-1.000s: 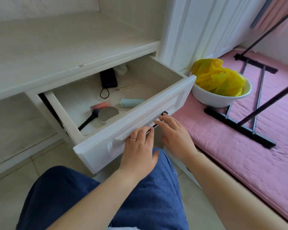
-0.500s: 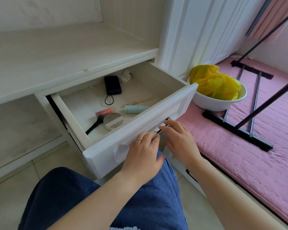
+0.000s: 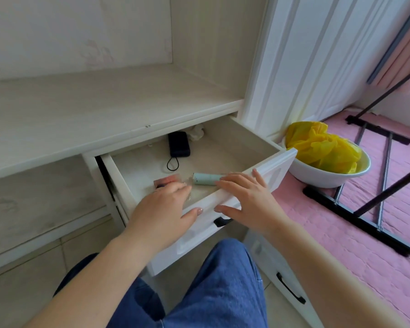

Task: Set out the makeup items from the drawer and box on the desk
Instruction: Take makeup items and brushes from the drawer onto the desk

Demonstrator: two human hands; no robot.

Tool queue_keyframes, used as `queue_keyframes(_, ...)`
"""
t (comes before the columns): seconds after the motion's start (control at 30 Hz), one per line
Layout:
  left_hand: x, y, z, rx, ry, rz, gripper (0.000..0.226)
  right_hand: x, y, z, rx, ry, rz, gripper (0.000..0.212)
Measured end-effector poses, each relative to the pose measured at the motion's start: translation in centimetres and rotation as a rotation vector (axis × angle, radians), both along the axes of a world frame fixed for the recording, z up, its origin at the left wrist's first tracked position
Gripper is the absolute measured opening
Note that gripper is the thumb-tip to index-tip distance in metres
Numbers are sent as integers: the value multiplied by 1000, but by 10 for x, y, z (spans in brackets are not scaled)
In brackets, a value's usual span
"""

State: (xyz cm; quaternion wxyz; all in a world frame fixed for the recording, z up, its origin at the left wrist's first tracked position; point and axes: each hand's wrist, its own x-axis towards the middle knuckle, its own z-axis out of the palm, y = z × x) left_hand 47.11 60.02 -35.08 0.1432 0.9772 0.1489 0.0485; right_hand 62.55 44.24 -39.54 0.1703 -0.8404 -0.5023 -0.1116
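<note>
The desk top [image 3: 85, 110] is being seen at 10 o'clock, pale wood-grain, w/ the white drawer [image 3: 258, 176] being held pulled out beneath its front edge, approx. centre frame. The left hand [image 3: 161, 209] is being reached over the drawer's front panel into the near left part, fingers extended & fairly flat, thumb being rested against the top edge of the front panel; nothing is being gripped as far as can be told, though the fingertips are blurred & what lies under them is being hidden. Just beyond those fingertips, at 12 o'clock from the hand, a pinkish flat item [image 3: 167, 180] is being partly covered. Further back in the drawer, at 12 o'clock, a dark blue rectangular device [image 3: 178, 144] w/ a black cord loop [image 3: 172, 164] is being kept near the rear wall, w/ a crumpled whitish thing [image 3: 197, 132] just beside it at 1 o'clock. A pale green tube [image 3: 205, 179] is being left lying on its side on the drawer floor btwn. the two hands, its right end being touched by the right hand [image 3: 249, 200]; that hand is being held spread & relaxed over the front panel's top edge, fingers straight, no grasp being made. A black handle [image 3: 220, 221] is being partly hidden below the right thumb. At 3 o'clock, a white basin [image 3: 317, 177] w/ a yellow bag [image 3: 322, 147] in it is being rested on a pink mat [image 3: 376, 245], just beside a black rack base [image 3: 355, 213].
</note>
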Motion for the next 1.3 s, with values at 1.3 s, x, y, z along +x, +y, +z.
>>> queue_keyframes(1.3, 24, 20, 16, -309, 192, -82, 35, -7, -29, 35, 23, 260, -33, 56)
